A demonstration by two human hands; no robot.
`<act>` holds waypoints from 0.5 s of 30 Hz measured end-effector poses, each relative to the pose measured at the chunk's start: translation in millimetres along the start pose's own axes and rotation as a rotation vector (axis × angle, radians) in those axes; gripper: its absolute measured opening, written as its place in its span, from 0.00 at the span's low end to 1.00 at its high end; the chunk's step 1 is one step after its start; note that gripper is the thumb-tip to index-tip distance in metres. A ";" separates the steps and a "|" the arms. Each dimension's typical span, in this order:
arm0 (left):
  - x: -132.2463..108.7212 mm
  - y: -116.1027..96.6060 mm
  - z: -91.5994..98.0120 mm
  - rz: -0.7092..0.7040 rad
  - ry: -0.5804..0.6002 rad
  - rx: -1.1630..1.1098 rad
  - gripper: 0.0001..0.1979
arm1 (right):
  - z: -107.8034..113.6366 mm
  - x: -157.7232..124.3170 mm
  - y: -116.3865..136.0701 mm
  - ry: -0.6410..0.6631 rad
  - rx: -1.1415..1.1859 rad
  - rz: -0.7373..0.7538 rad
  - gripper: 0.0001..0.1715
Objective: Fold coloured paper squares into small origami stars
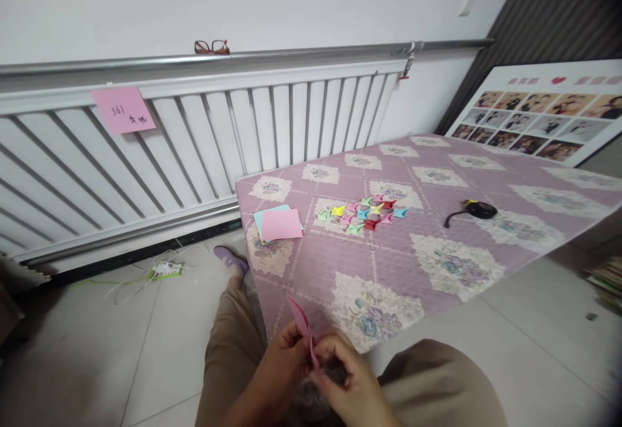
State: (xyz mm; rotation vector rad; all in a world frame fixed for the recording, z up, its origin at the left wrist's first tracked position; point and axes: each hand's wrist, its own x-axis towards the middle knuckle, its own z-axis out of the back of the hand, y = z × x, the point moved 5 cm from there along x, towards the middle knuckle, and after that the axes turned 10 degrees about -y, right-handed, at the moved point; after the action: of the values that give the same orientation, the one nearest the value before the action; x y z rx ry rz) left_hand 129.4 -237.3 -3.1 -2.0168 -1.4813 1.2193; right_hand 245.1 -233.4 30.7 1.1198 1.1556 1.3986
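Low in the picture, above my lap, my left hand [279,365] and my right hand [347,381] pinch a small folded pink paper [302,323] between their fingers. Its pointed tip sticks up toward the table edge. On the purple quilted table cover [437,219] lies a cluster of several small folded paper pieces [365,213] in pink, yellow, green, blue and red. A small stack of square sheets [278,223], pink on top of pale blue, rests to their left near the table's corner.
A black object with a cord [473,210] lies on the cover at right. A white radiator [194,129] carries a pink note [122,109], with red glasses [212,46] on the pipe above. A photo board [539,113] leans at right. Cords [160,271] litter the tiled floor.
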 end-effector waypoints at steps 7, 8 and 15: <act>-9.1 -8.8 11.8 -0.030 0.168 0.155 0.17 | 13.3 -12.8 -2.7 0.115 0.462 -0.383 0.13; -9.9 -8.7 13.0 -0.040 0.193 0.189 0.16 | 10.8 -13.5 -3.0 0.097 0.532 -0.410 0.15; -15.8 -12.6 18.4 -0.079 0.177 0.311 0.13 | -15.3 -20.7 6.6 0.225 0.640 -0.504 0.17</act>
State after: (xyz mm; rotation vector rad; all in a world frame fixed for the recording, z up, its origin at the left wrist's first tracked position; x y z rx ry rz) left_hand 105.9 -250.2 2.2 -1.7909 -1.1943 1.1278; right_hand 231.5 -256.0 33.8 0.9944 1.9762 0.7847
